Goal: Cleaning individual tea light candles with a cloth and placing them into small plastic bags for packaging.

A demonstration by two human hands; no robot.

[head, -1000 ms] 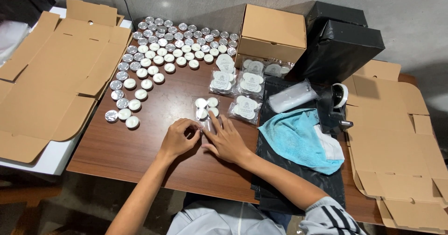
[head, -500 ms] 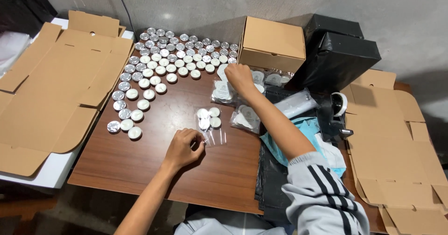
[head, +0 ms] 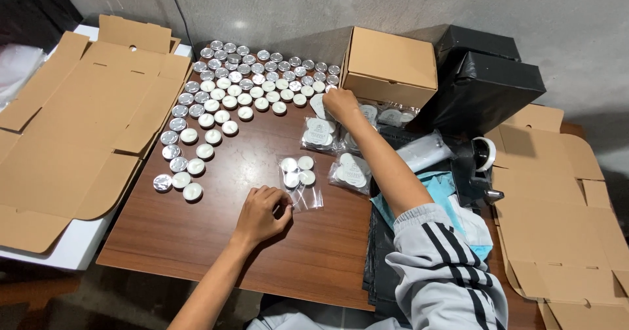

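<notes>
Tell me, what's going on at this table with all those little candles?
A person is packing tealights into small clear bags at a wooden table. The left hand rests on a clear bag holding four tealights. The right hand reaches to the far rows of loose tealights, its fingers on one at the end. Several filled bags lie nearby, beside a closed cardboard box. Flat unfolded boxes lie on both sides.

A closed cardboard box (head: 391, 64) sits beside black bags (head: 481, 81), a tape dispenser (head: 477, 169) and flattened cartons (head: 78, 127).
</notes>
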